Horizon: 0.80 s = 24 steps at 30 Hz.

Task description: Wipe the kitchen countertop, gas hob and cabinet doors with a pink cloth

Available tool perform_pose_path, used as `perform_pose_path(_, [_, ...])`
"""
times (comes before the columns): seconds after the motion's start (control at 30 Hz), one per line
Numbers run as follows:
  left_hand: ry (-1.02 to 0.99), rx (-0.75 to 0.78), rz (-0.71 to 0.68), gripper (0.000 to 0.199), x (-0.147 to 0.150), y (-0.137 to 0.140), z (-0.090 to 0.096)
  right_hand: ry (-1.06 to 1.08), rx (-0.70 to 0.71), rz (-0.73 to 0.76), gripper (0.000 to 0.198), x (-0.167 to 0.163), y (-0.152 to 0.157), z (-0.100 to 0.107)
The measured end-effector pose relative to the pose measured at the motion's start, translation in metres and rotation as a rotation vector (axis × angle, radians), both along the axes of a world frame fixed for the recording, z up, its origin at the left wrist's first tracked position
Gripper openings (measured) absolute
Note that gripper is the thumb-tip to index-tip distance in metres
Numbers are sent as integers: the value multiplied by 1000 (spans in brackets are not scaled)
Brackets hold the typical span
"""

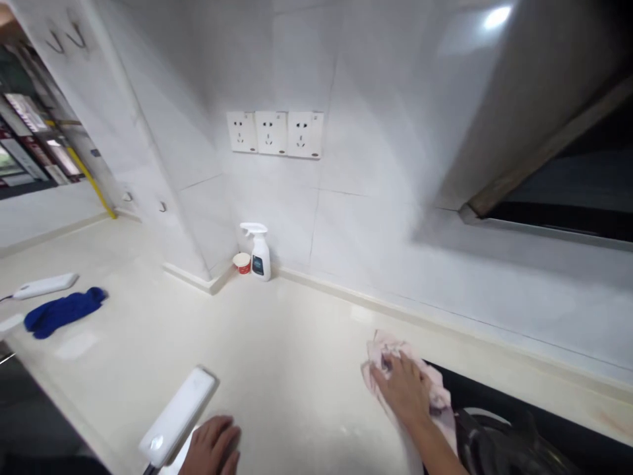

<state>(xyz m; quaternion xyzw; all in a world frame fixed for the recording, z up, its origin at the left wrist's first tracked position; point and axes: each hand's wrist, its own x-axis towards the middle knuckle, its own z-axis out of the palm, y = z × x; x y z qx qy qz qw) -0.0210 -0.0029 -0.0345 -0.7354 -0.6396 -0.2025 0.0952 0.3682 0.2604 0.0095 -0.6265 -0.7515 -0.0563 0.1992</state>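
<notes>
My right hand (406, 390) presses down on a crumpled pale pink cloth (439, 389), its fingers bent over the fabric, on the cream countertop (287, 343) beside the black stove. My left hand (211, 445) rests on the counter near the bottom edge of the view, fingers slightly bent and holding nothing. Just left of it lies a long white device (179, 415) with a dark cord at its near end. Part of the cloth lies under my right palm and forearm, out of sight.
A white spray bottle (260, 254) and a small red-and-white tub (242, 262) stand in the wall corner. Farther left lie a blue cloth (66, 311) and another white device (45, 286). A black stove (494, 422) is at right, below a dark range hood (573, 178).
</notes>
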Motion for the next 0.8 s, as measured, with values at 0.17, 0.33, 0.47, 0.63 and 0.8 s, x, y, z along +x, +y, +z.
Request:
perform_pose_path(0.17, [-24,-89,14,34,13,0,24,-10,-34,107,39,-71,32,12])
perform_pose_path(0.33, [-55,-163,18,29,19,1,35,-2,-90,304,35,-140,21,5])
perform_pose_path(0.47, [-68,-189,25,28,21,0,38,8,-134,484,39,-183,-11,7])
perform_pose_path(0.63, [-109,-105,47,38,19,-4,29,8,-185,694,39,-198,-77,13])
perform_pose_path(0.8, [-152,-79,54,36,18,-6,24,38,-278,922,35,-136,-150,-4])
